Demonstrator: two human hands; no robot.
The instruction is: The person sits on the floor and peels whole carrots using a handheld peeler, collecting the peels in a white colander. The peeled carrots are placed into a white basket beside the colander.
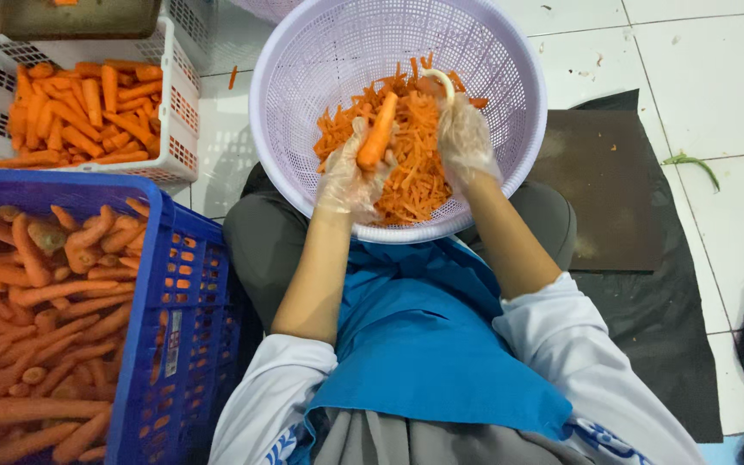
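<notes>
My left hand (350,176), in a clear plastic glove, grips a peeled carrot (378,133) pointing up over a round lilac colander (303,52). My right hand (462,133), also gloved, holds a pale peeler (443,83) just right of the carrot's tip. A heap of orange carrot shreds (411,176) lies in the colander under both hands. The colander rests on my lap.
A blue crate (152,284) of unpeeled carrots stands at my left. Behind it sits a white basket (178,103) of peeled carrots. A dark mat (647,284) and a brown board (604,185) lie on the white tile floor at right, near a green scrap (691,162).
</notes>
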